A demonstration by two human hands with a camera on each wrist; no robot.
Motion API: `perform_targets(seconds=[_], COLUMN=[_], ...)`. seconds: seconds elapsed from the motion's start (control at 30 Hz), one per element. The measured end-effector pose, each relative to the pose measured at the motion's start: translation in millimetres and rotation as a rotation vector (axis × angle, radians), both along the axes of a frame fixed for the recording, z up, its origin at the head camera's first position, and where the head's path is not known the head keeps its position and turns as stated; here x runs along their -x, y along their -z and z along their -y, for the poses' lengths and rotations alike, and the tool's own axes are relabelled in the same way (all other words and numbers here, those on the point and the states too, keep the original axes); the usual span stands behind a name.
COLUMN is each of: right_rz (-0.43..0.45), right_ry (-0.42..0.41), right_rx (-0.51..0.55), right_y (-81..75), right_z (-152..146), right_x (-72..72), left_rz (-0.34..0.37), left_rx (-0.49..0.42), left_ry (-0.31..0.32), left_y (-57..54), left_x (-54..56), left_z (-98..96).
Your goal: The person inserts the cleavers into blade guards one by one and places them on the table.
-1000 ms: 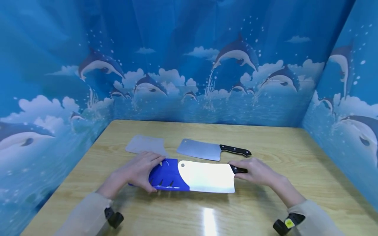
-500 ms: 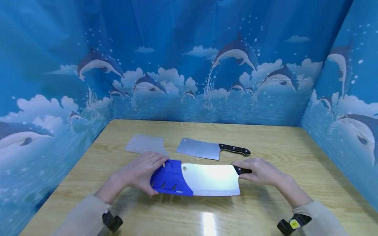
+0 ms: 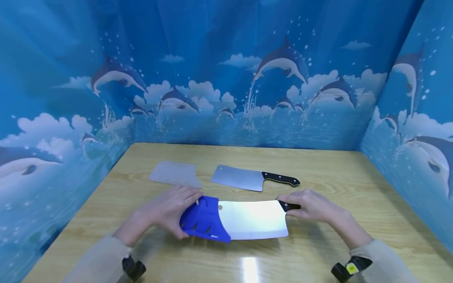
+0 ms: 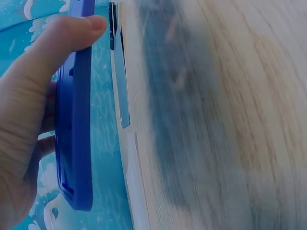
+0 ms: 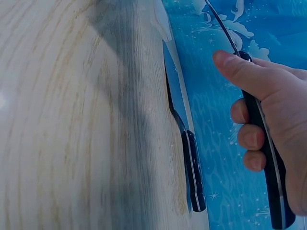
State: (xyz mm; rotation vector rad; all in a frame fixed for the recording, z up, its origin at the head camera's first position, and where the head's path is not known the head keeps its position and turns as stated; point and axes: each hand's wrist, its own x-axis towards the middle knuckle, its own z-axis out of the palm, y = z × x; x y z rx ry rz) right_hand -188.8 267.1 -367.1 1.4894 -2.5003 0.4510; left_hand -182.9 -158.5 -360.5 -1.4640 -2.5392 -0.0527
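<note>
My right hand point(image 3: 308, 204) grips the black handle point(image 5: 264, 148) of a cleaver point(image 3: 253, 220), its broad shiny blade pointing left above the table. My left hand point(image 3: 173, 212) holds a blue slotted plastic piece point(image 3: 203, 220) by its left end, thumb on the near side and fingers at the far edge. At the blade's far end, the small hole lies right beside the blue piece's curved edge, and the blade's left edge is hidden by the blue piece. In the left wrist view, the blue piece point(image 4: 82, 129) appears edge-on with a thick rim.
Behind the hands a second cleaver point(image 3: 240, 179) with a riveted black handle lies flat on the wooden table point(image 3: 318, 165). Left of it lies a pale flat sheet point(image 3: 173, 173), partly behind my left hand. A blue dolphin-print curtain point(image 3: 219, 78) encloses the table's back and sides.
The held cleaver and blue piece have come slightly nearer and a little to the right. The blue piece has tilted, its right end lower. Both hands keep their holds.
</note>
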Motion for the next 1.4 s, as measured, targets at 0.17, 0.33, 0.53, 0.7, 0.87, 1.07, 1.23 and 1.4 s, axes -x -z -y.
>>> perform_targets(seconds=[0.17,0.33,0.53,0.7,0.87,1.07,1.23,1.4], right_rz=[-0.006,0.019,0.015,-0.014,-0.045,-0.082,-0.068,-0.070], right_ry=[0.003,-0.006,0.005,0.006,0.013,0.041,0.057,0.069], right_rx=[-0.010,-0.012,-0.016,0.001,-0.005,-0.022,-0.031,-0.027], right_y=[5.1,9.8,11.8,15.5,18.3,10.0,2.1,1.5], right_z=[-0.2,0.8,1.1,-1.8,-2.1,0.5,4.4,10.0], right_x=[-2.8,-6.4,-7.8,-8.2,-9.7,-15.0,-18.6,-22.5], left_rz=[0.008,0.007,-0.001,0.001,-0.063,-0.181,-0.225,-0.207], left_rx=[0.029,0.051,0.057,0.089,0.083,-0.023,-0.050,-0.035], left_ry=[-0.008,0.035,0.038,-0.026,-0.041,0.002,0.030,0.025], left_y=[0.6,2.0,5.4,8.6,14.2,15.7,10.4,10.0], left_x=[-8.1,-13.0,-14.6,-15.2,-15.3,-9.6,-6.0,-8.0], left_z=[-0.7,-3.8,-6.6,-8.9,-12.6,-12.4,-10.7,-10.5])
